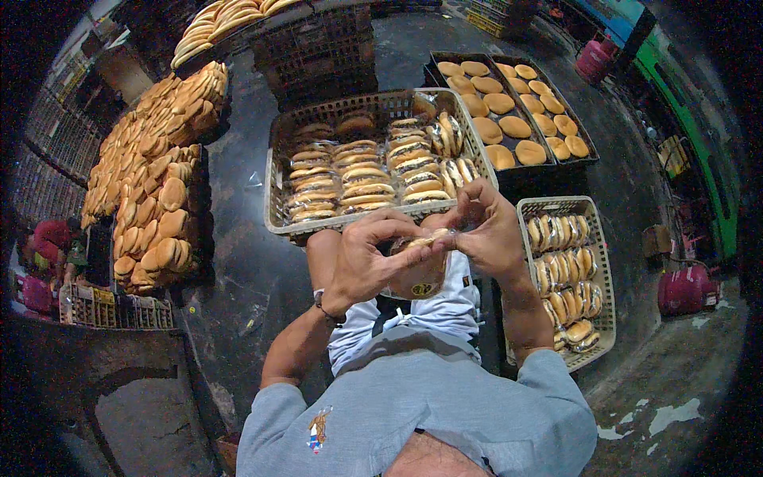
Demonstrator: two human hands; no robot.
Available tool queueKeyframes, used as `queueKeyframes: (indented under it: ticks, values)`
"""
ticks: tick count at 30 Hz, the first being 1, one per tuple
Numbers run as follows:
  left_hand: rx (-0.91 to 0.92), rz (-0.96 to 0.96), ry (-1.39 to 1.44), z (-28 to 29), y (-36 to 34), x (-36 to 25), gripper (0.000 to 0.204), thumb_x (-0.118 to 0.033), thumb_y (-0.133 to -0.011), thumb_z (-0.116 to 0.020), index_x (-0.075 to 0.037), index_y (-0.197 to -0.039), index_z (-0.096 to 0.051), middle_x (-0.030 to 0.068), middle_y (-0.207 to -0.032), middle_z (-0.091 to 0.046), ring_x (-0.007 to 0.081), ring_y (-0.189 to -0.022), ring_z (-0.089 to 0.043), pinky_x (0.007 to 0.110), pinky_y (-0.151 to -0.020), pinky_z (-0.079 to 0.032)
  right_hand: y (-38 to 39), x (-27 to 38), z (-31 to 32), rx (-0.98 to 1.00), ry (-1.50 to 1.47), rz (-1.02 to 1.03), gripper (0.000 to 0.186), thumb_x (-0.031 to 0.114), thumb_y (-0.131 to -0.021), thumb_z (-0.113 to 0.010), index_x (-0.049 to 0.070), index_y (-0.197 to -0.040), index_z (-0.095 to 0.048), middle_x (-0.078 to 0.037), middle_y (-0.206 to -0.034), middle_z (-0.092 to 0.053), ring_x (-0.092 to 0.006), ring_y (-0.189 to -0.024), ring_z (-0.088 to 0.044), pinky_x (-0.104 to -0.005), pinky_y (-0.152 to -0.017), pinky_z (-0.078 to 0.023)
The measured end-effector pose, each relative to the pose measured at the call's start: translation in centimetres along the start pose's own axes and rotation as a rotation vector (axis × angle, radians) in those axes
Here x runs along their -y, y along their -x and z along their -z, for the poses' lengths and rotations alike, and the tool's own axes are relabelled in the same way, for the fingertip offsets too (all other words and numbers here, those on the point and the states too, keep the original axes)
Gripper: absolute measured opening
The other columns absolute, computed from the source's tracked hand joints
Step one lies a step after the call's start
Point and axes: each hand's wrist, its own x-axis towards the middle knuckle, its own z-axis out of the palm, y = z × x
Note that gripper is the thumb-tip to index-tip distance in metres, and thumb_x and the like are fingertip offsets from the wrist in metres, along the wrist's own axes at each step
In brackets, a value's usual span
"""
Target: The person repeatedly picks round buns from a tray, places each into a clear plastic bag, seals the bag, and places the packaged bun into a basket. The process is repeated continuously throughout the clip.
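In front of my lap I hold a bun in a clear plastic bag with a small yellow and dark label. My left hand is closed around its left side, thumb and fingers at the upper edge. At the bag's right upper end, my right hand pinches the plastic between thumb and fingers. Just beyond my hands stands a large beige crate, holding rows of bagged filled buns. By my right arm, a smaller beige crate holds more bagged buns.
Two dark trays of round buns lie beyond the right crate. Large piles of loose buns cover the left side. Stacked dark crates stand behind the large crate. Red gas cylinders sit at the right. Another person is at the far left.
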Motion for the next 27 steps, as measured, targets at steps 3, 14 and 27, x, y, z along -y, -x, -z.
queueKeyframes:
  ticks: [3, 14, 27]
  values:
    - [-0.043, 0.033, -0.022, -0.3, 0.2, 0.1, 0.02, -0.021, -0.077, -0.085, -0.007, -0.09, -0.079, 0.0069, -0.095, -0.074, 0.0178, -0.086, -0.07, 0.03, -0.077, -0.055, -0.3, -1.3, 0.4, -0.016, 0.035, 0.084, 0.038, -0.001, -0.077, -0.084, 0.006, -0.095, -0.052, -0.002, -0.087, -0.064, -0.0108, -0.084, -0.068, -0.0256, -0.068, -0.055]
    - [-0.057, 0.048, 0.165, -0.6, 0.1, 1.3, 0.017, -0.016, -0.087, -0.077, 0.001, -0.088, -0.076, 0.0089, -0.093, -0.072, 0.0154, -0.088, -0.066, 0.029, -0.075, -0.052, -0.7, -1.9, -0.5, -0.031, 0.049, -0.063, 0.046, 0.006, -0.08, -0.085, 0.011, -0.082, -0.039, 0.0, -0.077, -0.059, -0.0043, -0.074, -0.056, -0.0203, -0.066, -0.049]
    - [-0.128, -0.03, 0.152, -0.5, -0.3, 1.4, 0.011, -0.01, -0.086, -0.077, 0.001, -0.084, -0.076, 0.0076, -0.085, -0.071, 0.0155, -0.082, -0.066, 0.029, -0.074, -0.051, -1.3, -1.7, -1.2, -0.006, 0.165, 0.105, 0.034, 0.001, -0.084, -0.079, 0.007, -0.084, -0.046, -0.001, -0.076, -0.062, -0.009, -0.077, -0.064, -0.0244, -0.069, -0.054]
